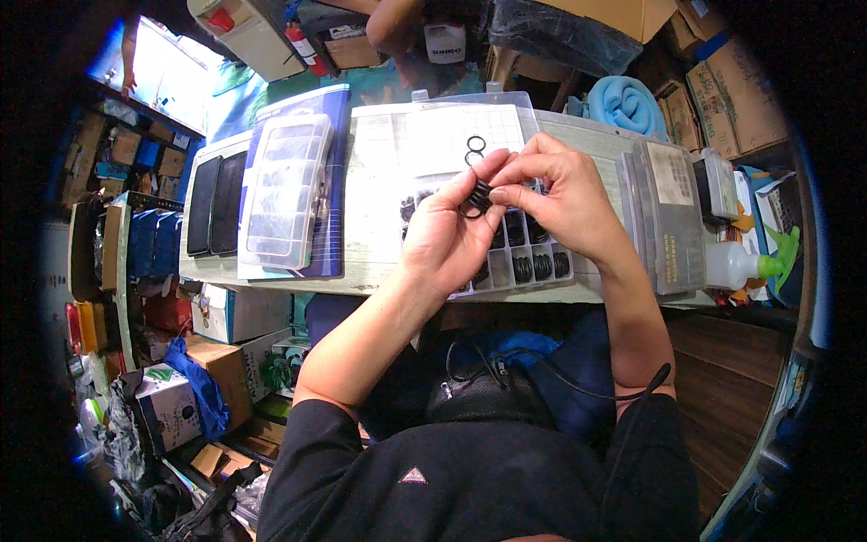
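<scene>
My left hand (pixel 447 237) holds a small stack of black rubber rings (pixel 477 198) between thumb and fingers above the table. My right hand (pixel 560 194) meets it from the right and pinches the same stack with its fingertips. Under both hands lies a clear compartment box (pixel 533 271) whose cells hold more black rings. Two loose black rings (pixel 475 150) lie on the open clear lid (pixel 452 126) behind the hands.
A closed clear sorting box (pixel 284 190) rests on a blue sheet to the left, beside two black pads (pixel 215 203). More flat plastic cases (pixel 668 217) and a white bottle with green cap (pixel 745 265) sit to the right. Cardboard boxes crowd the floor at left.
</scene>
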The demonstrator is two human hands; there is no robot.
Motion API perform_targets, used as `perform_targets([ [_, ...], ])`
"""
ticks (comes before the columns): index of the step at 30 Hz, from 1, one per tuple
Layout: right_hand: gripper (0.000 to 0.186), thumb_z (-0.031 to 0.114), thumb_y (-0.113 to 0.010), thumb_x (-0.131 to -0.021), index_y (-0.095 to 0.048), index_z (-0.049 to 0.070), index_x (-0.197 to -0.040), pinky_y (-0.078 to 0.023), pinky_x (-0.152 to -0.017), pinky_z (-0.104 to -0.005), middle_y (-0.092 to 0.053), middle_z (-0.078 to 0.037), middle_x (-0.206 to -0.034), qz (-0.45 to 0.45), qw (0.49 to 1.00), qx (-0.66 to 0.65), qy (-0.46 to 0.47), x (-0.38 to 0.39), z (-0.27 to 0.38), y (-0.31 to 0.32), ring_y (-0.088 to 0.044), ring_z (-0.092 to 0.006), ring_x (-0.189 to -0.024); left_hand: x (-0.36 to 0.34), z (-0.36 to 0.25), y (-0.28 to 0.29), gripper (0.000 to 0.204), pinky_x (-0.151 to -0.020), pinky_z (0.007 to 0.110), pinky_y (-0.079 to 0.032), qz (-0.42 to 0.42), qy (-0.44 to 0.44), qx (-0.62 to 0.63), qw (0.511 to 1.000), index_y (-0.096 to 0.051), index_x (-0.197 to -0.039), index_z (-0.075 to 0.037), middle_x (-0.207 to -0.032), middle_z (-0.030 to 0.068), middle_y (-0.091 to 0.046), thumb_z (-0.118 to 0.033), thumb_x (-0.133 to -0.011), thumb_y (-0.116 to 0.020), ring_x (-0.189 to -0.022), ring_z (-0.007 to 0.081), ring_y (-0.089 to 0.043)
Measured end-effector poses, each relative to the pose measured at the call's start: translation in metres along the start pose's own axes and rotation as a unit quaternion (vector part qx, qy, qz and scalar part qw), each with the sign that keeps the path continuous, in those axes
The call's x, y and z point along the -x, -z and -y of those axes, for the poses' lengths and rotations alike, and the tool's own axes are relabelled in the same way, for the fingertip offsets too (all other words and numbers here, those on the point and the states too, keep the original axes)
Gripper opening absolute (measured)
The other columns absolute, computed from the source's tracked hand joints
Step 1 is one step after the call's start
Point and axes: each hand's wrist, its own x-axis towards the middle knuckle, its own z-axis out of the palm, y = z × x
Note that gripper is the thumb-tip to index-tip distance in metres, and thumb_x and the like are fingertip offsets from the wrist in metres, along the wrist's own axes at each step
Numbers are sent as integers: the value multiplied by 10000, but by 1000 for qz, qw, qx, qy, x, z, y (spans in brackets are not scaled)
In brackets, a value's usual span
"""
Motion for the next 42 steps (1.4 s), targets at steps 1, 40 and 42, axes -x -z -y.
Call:
perform_targets([
  [1,200,138,-846,-723,-776,70,-897,-459,-697,-290,-635,-52,-839,-1,1000,12,-7,0,1,0,-604,-167,-801,0,0,0,395,-1119,357,-434,-5,-1,-1,1000,-494,-1370,80,-1386,173,-523,-165,-1067,-427,-1288,234,-511],
  [40,162,89,-789,-794,-781,64,-954,-356,-597,-220,-687,24,-852,14,993,-105,-52,-2,-4,2,-469,-41,-684,1,-3,-6,403,-1142,365,-392,17,-15,-74,997,-475,-1402,46,-1419,144,-509,-168,-1063,-437,-1321,213,-483],
  [42,148,90,-788,-796,-784,71,-943,-321,-585,-212,-668,39,-834,25,990,-129,-43,-3,-6,4,-418,-32,-663,2,-4,-7,408,-1147,362,-388,16,-8,-70,997,-467,-1414,40,-1423,144,-506,-162,-1062,-437,-1321,206,-485],
])
